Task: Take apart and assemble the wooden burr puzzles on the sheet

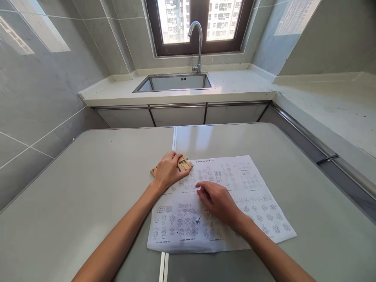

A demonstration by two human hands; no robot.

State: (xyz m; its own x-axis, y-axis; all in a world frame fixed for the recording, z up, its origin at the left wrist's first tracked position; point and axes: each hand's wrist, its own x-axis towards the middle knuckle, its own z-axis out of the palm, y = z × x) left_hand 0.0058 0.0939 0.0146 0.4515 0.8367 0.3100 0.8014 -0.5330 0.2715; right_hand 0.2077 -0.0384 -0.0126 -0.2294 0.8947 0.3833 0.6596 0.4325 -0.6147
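Note:
My left hand (pixel 169 169) lies over a small wooden puzzle tray (pixel 183 164) at the top left corner of a large printed sheet (pixel 252 192). Its fingers curl around the tray's wooden pieces and hide most of them. My right hand (pixel 216 200) rests on the middle of the sheet, fingers bent and pointing left, the index finger touching the printed diagrams. Nothing shows between its fingers. The sheet carries rows of small pattern drawings and lies flat on a pale grey table (pixel 88 188).
The table has a seam (pixel 174 137) down its middle. Beyond it runs a white counter with a steel sink (pixel 174 82) and a curved tap (pixel 198 43) under a window. Another counter (pixel 331 102) runs along the right. Grey tiled wall is on the left.

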